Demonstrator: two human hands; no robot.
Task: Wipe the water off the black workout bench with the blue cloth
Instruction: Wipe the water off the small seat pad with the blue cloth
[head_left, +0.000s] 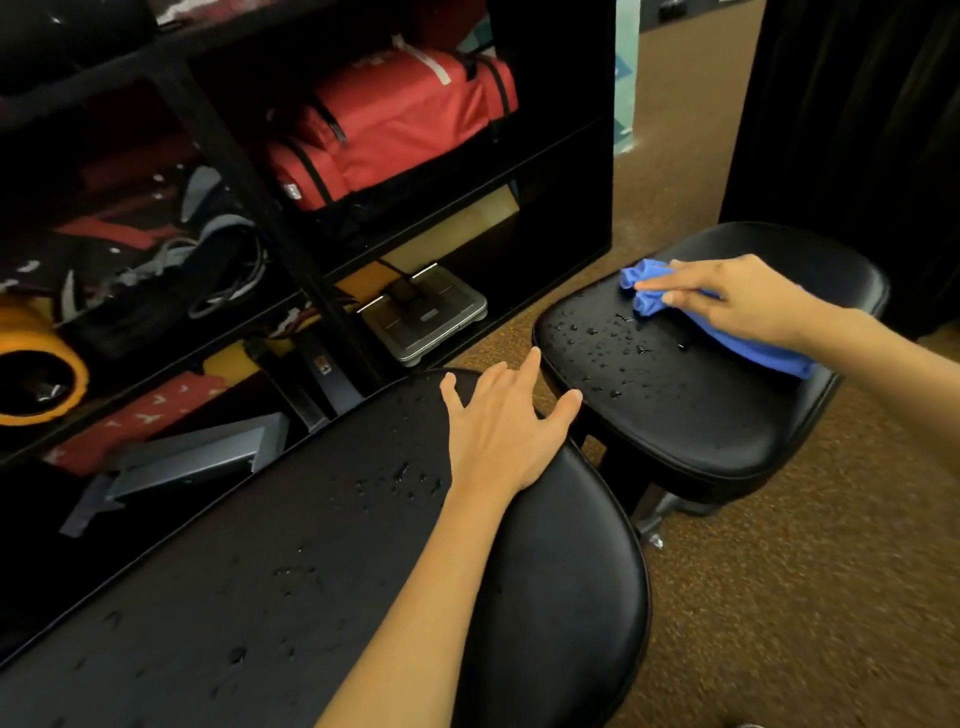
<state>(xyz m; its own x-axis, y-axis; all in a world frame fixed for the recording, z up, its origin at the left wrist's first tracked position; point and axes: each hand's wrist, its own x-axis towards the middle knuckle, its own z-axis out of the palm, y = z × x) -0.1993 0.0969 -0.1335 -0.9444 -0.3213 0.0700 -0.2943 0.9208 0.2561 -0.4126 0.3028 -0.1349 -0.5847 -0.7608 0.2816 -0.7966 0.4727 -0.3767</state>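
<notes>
Left forearm up close, reaching away along the bench's long back pad (260, 571). The left hand (498, 431) lies palm-down on that pad's far end, fingers spread wide, gripping nothing. Across the gap sits the seat pad (675, 415), and there's the blue cloth (644, 291), bunched on its far side. The right hand (737, 301) comes in from the right, straight fingers pointing left, pressing flat on the cloth. The cloth's long axis runs far-left to near-right under that hand. Water drops (597, 338) bead on the seat's left part.
</notes>
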